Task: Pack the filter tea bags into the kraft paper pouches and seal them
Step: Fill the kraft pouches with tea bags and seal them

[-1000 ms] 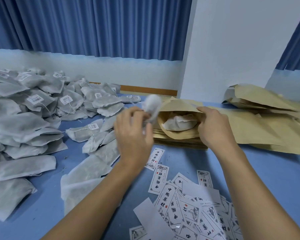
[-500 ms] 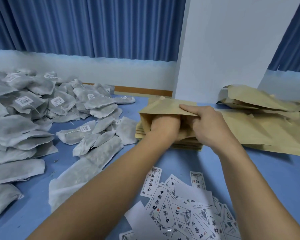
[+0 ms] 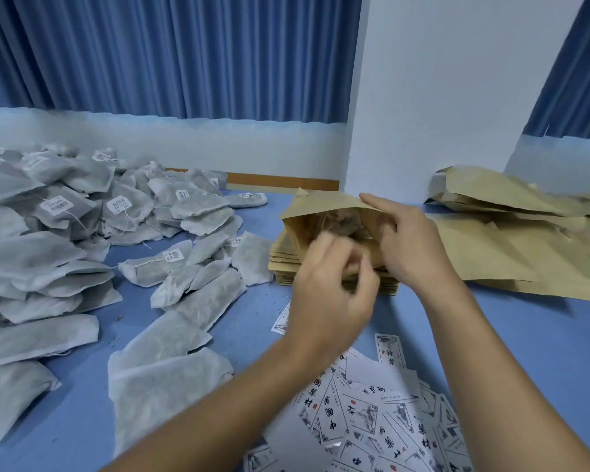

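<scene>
An open kraft paper pouch [image 3: 324, 207] lies on a stack of flat pouches [image 3: 283, 267] at mid-table, its mouth toward me with a tea bag dimly visible inside. My right hand [image 3: 406, 247] pinches the pouch's upper lip and holds the mouth open. Just outside that mouth, my left hand [image 3: 331, 291] is blurred, fingers loosely curled, nothing visible in it. A large heap of white filter tea bags [image 3: 58, 240] covers the left side of the blue table [image 3: 525, 335].
Printed white labels [image 3: 382, 424] lie scattered in front of me. Filled kraft pouches [image 3: 511, 247] pile up at the right. A white pillar [image 3: 457, 97] and blue curtains stand behind the table. Loose tea bags [image 3: 171, 379] lie near my left forearm.
My left hand carried a tea bag into the pouch, pushed deep inside, and has now drawn back out without it. The right hand kept hold of the pouch's lip.
</scene>
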Tool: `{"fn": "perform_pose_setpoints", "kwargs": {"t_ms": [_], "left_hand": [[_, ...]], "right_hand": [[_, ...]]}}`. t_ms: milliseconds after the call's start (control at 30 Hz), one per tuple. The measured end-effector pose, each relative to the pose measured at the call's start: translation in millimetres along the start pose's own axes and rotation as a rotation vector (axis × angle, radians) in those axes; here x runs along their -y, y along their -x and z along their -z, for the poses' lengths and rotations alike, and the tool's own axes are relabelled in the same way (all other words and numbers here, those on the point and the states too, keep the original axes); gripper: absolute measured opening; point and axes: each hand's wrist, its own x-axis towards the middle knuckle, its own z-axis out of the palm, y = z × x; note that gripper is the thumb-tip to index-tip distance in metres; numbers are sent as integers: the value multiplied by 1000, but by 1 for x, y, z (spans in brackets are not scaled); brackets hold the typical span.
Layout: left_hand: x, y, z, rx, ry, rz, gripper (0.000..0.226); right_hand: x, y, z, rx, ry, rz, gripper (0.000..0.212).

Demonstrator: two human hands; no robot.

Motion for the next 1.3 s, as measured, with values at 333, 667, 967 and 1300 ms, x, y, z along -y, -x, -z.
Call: {"fn": "perform_pose_setpoints", "kwargs": {"t_ms": [333, 667, 967, 1300], "left_hand": [[10, 6, 31, 123, 1268, 1029, 78], [22, 8, 30, -175, 1059, 1228, 39], [25, 26, 26, -120, 1179, 1177, 52], [18, 42, 6, -38, 821, 1057, 21]], "right_hand": [[2, 32, -3, 219, 13, 228, 68], [-14, 77, 7, -202, -204, -124, 53], [-34, 94, -6, 59, -834, -554, 18], [-22, 107, -9, 83, -1023, -558, 21]]}}
